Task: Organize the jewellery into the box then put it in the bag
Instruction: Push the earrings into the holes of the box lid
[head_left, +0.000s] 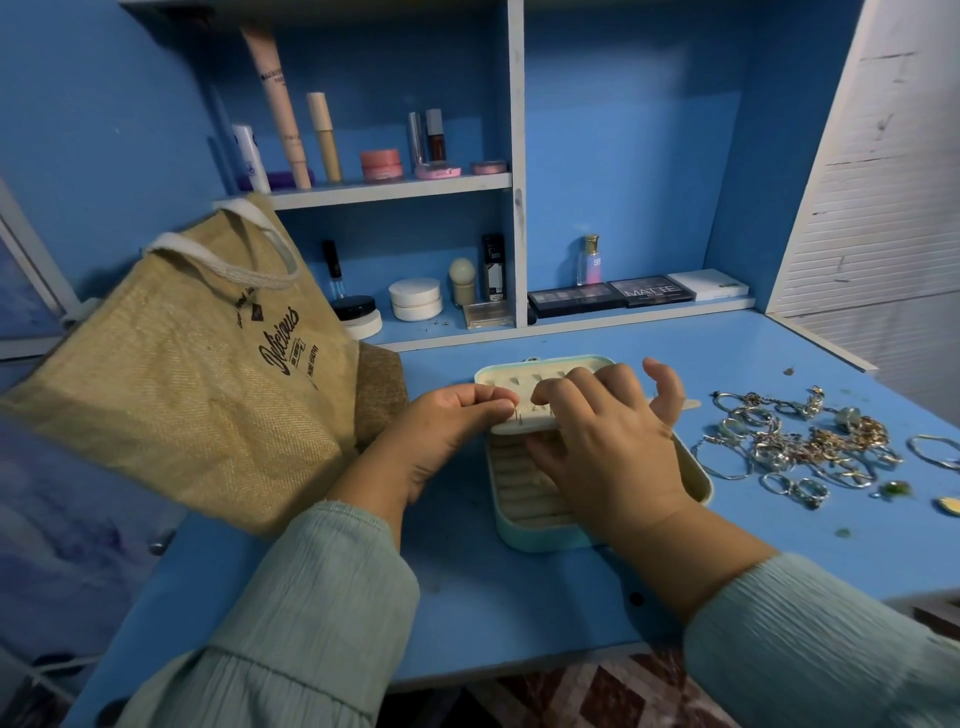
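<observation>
Over the open box (597, 499), both our hands' fingers pinch its stiff, light earring panel (519, 423); tiny studs need fingertip grips.

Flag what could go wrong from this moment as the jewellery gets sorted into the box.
1. The jewellery pile is tangled, so chains and hoops may snag when pulled apart.
2. Small pieces lie loose near the table's right edge and could be knocked off.
3. Both the left hand and right hand pinch the earring panel above the open box; tiny studs could drop.
</observation>
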